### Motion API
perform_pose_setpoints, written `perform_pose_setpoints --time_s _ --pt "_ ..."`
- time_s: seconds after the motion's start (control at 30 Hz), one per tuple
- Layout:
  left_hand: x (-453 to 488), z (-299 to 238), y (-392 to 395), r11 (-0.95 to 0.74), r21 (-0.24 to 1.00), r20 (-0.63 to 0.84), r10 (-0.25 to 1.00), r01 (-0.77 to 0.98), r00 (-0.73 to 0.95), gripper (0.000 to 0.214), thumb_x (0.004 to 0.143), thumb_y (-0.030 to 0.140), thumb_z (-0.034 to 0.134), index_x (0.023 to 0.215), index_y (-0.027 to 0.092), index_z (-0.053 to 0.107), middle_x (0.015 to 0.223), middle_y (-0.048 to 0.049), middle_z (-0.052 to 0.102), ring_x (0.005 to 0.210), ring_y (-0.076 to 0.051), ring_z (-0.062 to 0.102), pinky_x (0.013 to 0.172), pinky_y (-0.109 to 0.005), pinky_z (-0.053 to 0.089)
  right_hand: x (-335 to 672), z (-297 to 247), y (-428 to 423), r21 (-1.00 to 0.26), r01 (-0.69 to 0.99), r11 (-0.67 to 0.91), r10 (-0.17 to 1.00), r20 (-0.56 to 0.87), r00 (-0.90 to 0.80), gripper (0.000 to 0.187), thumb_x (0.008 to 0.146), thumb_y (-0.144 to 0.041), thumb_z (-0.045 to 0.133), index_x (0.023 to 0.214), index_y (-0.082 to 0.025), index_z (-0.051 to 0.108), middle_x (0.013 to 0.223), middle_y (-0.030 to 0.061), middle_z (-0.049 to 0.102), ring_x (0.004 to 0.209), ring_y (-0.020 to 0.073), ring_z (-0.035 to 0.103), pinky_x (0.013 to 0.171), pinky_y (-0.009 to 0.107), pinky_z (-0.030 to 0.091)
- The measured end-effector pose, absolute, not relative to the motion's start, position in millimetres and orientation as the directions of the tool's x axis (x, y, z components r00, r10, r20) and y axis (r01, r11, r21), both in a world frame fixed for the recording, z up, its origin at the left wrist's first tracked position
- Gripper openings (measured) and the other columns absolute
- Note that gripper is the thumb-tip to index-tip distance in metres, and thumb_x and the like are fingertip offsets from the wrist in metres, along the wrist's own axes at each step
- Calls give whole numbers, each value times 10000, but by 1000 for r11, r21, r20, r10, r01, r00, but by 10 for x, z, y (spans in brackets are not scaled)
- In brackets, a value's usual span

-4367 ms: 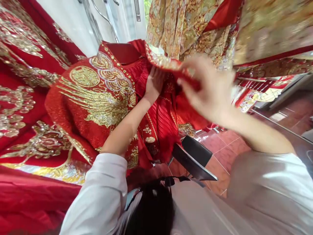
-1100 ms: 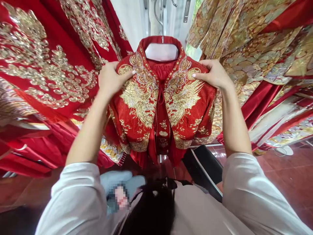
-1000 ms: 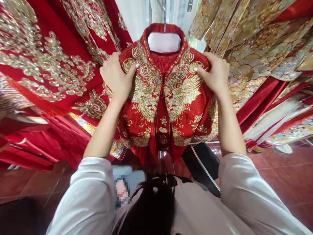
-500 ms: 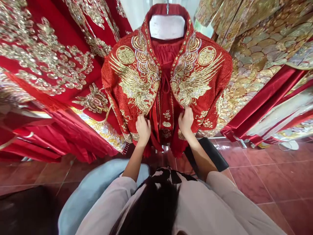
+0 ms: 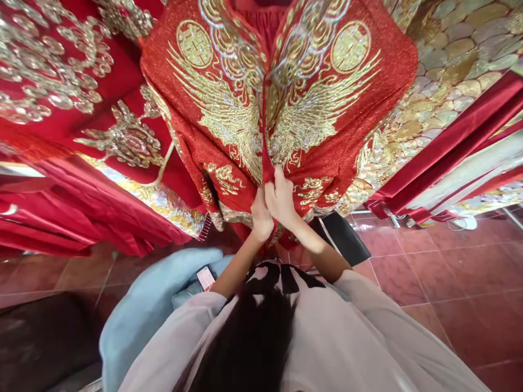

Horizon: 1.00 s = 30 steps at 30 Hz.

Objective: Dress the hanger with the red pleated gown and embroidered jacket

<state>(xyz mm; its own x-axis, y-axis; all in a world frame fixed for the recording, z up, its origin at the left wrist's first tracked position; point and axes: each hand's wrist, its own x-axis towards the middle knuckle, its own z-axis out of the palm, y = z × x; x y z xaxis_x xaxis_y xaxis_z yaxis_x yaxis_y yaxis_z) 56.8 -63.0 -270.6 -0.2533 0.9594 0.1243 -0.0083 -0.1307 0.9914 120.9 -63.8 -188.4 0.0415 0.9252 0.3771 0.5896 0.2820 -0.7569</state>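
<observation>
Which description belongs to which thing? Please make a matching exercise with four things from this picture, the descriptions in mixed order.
1. Jacket
2. Left hand
3. Phone
4. Floor

A. Reddish and tiled
B. Gripping at the jacket's front, beside the right hand
C. Red with gold embroidery
D. Pinkish screen showing

Pairs: 1-C, 2-B, 3-D, 4-A

the red jacket (image 5: 347, 130) blocks the way ahead, a beaded gown (image 5: 131, 136) crowding its left, gold scaled cloth (image 5: 453, 54) its right; passing room lies low at right, over the tiled floor (image 5: 441, 277).
</observation>
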Motion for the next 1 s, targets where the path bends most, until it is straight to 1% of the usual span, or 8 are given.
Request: perform_pose_setpoints --time_s 0.17,0.27,0.37,0.43,0.5,0.57,0.77,1.0 --pt "446 -3024 -108 -173 982 189 940 81 -285 154 750 83 618 732 202 521 783 -55 537 940 -249 549 973 -333 385 1244 -2268 -44 -756 581 302 903 421 79 303 876 -180 304 1140 -189 453 1016 106 599 971 220 588 877 378 478" --pt "391 -3233 -111 -71 992 37 951 -101 -308 204 666 45 665 710 195 535 744 -17 519 882 -188 555 887 -268 432 1339 -2461 -21 -793 500 348 893 443 81 342 903 -236 331 1232 -191 411 1203 120 550 1139 202 538 971 356 443" --pt "267 -3542 -322 105 938 -214 924 -330 -316 174 653 125 690 743 185 553 730 3 529 745 -131 557 716 -211 464 1483 -2804 -186 -905 339 258 941 315 126 380 863 -280 444 1236 -205 443 1096 86 588 1022 175 574 910 314 469" --pt "119 -3765 -508 193 889 -344 880 -415 -328 146 692 221 658 762 179 537 722 3 544 639 -108 541 596 -195 444 1604 -3133 -367 -988 149 38 980 65 186 296 792 -277 533 1080 -207 542 919 38 611 877 156 584 860 301 481" --pt "-56 -3945 -658 251 833 -452 822 -493 -346 170 714 281 635 768 183 508 695 7 547 581 -95 526 534 -180 414 1738 -3475 -568 -982 -15 -190 962 -189 196 161 692 -259 610 835 -196 575 744 1 591 759 150 574 805 311 496" --pt "-212 -4044 -727 276 780 -521 784 -561 -339 208 704 299 659 777 191 497 699 4 567 603 -97 551 543 -176 420 1876 -3749 -740 -948 -103 -302 935 -316 163 174 603 -249 657 726 -191 548 662 -14 574 689 153 573 728 324 513" --pt "-317 -3985 -609 298 658 -566 802 -692 -193 242 662 228 738 798 179 544 798 -17 641 750 -134 636 691 -239 496 2119 -3906 -828 -893 -326 -308 921 -367 134 257 615 -395 631 775 -218 535 857 4 651 879 147 628 816 324 520" --pt "-168 -3814 -743 361 581 -594 801 -729 -76 190 651 93 683 716 142 513 616 31 535 503 -49 521 395 -109 314 1885 -3785 -896 -853 -400 -334 914 -397 83 327 526 -276 720 817 -195 596 806 1 665 771 154 611 736 303 525"
